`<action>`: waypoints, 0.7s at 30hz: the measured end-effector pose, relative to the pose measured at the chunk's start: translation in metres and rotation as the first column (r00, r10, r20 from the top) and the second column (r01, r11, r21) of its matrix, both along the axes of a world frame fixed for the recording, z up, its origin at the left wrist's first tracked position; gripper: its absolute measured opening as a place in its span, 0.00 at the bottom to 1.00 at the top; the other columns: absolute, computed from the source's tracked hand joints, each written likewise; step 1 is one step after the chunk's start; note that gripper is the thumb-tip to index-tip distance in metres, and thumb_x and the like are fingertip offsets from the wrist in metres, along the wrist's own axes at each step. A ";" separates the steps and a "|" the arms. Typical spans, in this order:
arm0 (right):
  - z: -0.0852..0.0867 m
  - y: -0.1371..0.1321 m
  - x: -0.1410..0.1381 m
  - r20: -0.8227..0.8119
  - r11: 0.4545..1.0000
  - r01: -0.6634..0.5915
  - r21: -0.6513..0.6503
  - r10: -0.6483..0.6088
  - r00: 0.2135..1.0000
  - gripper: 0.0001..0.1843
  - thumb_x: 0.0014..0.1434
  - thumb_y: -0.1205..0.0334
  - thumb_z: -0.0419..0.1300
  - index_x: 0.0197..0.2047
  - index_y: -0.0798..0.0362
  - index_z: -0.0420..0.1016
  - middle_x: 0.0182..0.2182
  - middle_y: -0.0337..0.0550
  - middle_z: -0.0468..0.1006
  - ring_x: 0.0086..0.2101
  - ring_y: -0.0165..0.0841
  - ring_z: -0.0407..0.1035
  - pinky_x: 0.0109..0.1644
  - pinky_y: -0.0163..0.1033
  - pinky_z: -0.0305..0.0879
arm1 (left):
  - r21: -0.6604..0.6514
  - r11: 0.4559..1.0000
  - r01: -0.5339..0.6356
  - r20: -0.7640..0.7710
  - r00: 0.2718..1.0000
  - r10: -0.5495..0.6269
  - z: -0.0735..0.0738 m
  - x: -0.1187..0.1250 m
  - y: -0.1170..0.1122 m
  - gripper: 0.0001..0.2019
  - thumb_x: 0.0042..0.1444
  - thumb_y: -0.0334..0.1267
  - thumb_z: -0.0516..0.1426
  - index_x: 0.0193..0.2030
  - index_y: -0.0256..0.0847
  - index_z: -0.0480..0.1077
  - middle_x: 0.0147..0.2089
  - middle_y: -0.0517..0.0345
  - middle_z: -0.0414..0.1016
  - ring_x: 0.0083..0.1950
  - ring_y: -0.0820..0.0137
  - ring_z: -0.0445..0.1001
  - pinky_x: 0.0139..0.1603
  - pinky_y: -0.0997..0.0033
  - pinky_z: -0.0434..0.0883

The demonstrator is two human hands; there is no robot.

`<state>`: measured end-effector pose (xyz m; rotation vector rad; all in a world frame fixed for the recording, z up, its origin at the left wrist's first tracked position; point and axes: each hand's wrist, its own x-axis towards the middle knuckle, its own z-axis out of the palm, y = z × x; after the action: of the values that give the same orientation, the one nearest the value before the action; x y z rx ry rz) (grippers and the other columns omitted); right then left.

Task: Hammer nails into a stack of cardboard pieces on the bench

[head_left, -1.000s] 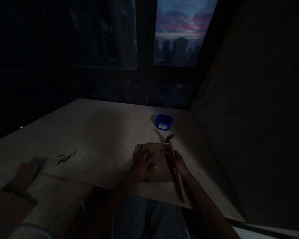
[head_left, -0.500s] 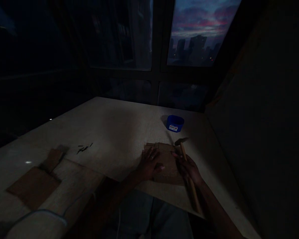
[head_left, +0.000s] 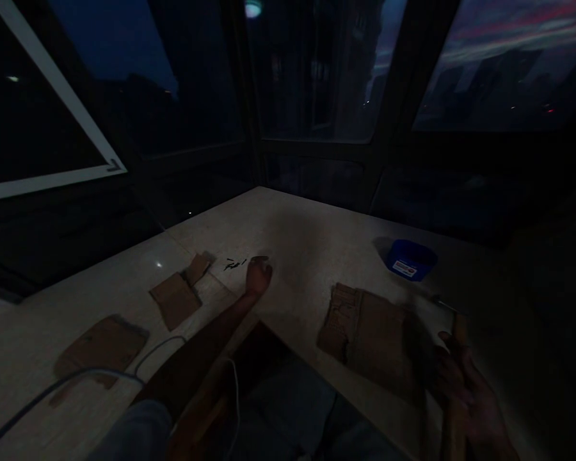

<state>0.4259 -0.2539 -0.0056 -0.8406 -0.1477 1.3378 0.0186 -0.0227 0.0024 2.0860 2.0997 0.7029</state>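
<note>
My right hand (head_left: 461, 384) is wrapped around the wooden handle of a hammer (head_left: 459, 330), held upright at the right, its head dim in the shadow. My left hand (head_left: 259, 276) has moved out over the tabletop with its fingers curled; whether anything is in them is hidden. Just left of it lie several small, thin, dark pieces that look like nails (head_left: 233, 264). Between my hands, near the front edge, a brown piece of cardboard (head_left: 381, 333) with a torn left side lies flat, and neither hand touches it.
A blue plastic tub (head_left: 411, 259) with a label stands at the back right. Smaller cardboard pieces (head_left: 175, 299) and a rounded brown piece (head_left: 103, 346) lie at the left. A pale cable (head_left: 160, 349) runs past my left arm. Dark windows border the pale table (head_left: 312, 237).
My left hand has lifted off the cardboard and reached left beside the small dark pieces. The view has turned left. My right hand still holds the hammer, now away from the cardboard.
</note>
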 end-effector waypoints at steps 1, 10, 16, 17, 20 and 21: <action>-0.001 0.000 0.001 -0.014 1.000 0.013 0.012 -0.013 1.000 0.23 0.49 0.51 0.76 0.46 0.48 0.78 0.16 0.25 0.61 0.09 0.15 0.51 0.11 0.18 0.56 | -0.012 0.999 -0.047 -0.016 0.999 0.046 0.003 -0.021 0.005 0.21 0.63 0.32 0.48 0.60 0.33 0.70 0.60 0.39 0.72 0.61 0.59 0.72 0.63 0.56 0.68; -0.016 0.001 0.015 -0.012 1.000 -0.006 0.027 0.006 1.000 0.17 0.52 0.54 0.75 0.43 0.44 0.78 0.16 0.28 0.62 0.10 0.18 0.54 0.12 0.21 0.61 | -0.104 0.980 -0.167 -0.190 0.971 0.145 0.009 -0.120 0.012 0.19 0.66 0.42 0.50 0.53 0.41 0.77 0.53 0.44 0.75 0.54 0.58 0.72 0.55 0.62 0.68; -0.015 0.000 0.016 -0.087 1.000 0.021 -0.005 -0.021 0.996 0.14 0.54 0.57 0.73 0.44 0.45 0.78 0.16 0.29 0.64 0.09 0.18 0.55 0.11 0.21 0.61 | -0.146 0.983 -0.108 -0.275 0.959 0.065 0.012 -0.108 0.037 0.19 0.66 0.45 0.50 0.49 0.40 0.79 0.53 0.44 0.73 0.55 0.58 0.71 0.54 0.65 0.67; -0.014 0.000 0.015 -0.128 1.000 0.025 -0.008 -0.026 0.991 0.15 0.53 0.59 0.74 0.43 0.46 0.78 0.16 0.29 0.65 0.10 0.18 0.56 0.11 0.21 0.61 | -0.156 0.982 -0.103 -0.290 0.956 0.054 0.013 -0.105 0.040 0.19 0.65 0.45 0.50 0.49 0.40 0.79 0.54 0.44 0.72 0.57 0.57 0.70 0.54 0.65 0.68; -0.011 -0.001 0.014 -0.209 1.000 0.030 0.002 -0.029 0.977 0.21 0.47 0.65 0.77 0.43 0.48 0.77 0.17 0.28 0.68 0.11 0.19 0.61 0.11 0.20 0.61 | -0.189 0.979 -0.081 -0.329 0.944 0.014 0.012 -0.100 0.048 0.16 0.63 0.43 0.53 0.48 0.41 0.79 0.54 0.43 0.73 0.58 0.56 0.70 0.54 0.64 0.68; -0.011 0.000 0.014 -0.222 1.000 0.029 0.011 -0.026 0.975 0.22 0.46 0.66 0.78 0.43 0.49 0.77 0.17 0.27 0.69 0.11 0.19 0.62 0.11 0.20 0.61 | -0.196 0.978 -0.075 -0.339 0.941 0.004 0.012 -0.099 0.050 0.16 0.62 0.41 0.53 0.48 0.41 0.79 0.54 0.43 0.73 0.57 0.56 0.71 0.54 0.63 0.68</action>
<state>0.4395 -0.2544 -0.0165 -0.6732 0.0291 1.3927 -0.0805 0.0269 0.0144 2.1755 2.2714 0.1208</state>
